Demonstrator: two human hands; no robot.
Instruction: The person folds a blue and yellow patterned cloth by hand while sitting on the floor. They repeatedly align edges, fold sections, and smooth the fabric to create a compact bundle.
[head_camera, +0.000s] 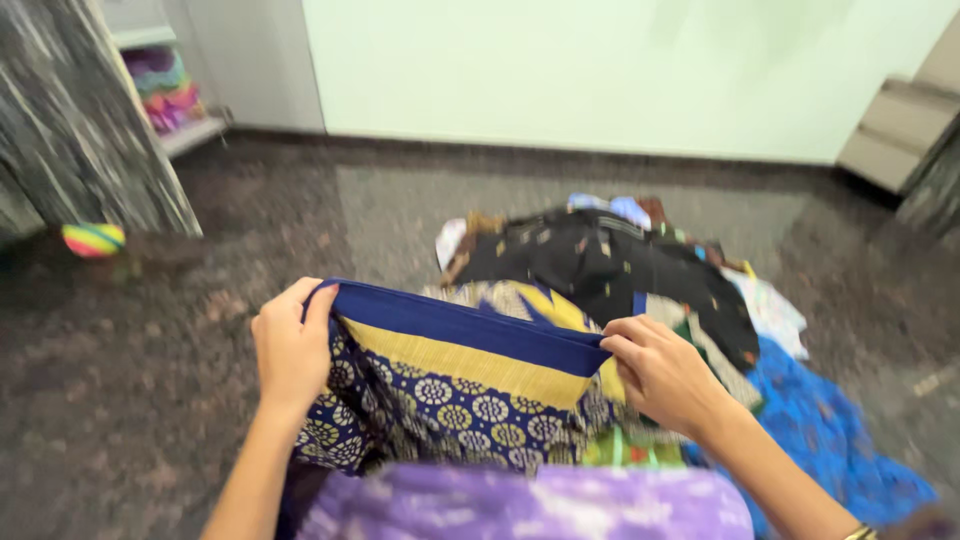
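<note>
Blue-bordered printed cloth (460, 370), soft woven, yellow band, stretched taut above speckled stone floor (150, 400); left hand (291, 347) and right hand (660, 372) pinched its top edge. Clothes pile (610, 260) beyond; open floor leftward.

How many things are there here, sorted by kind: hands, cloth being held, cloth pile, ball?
Hands: 2, left hand and right hand
Held blue-and-yellow patterned cloth: 1
Pile of clothes on the floor: 1
Striped ball: 1
Total: 5
</note>
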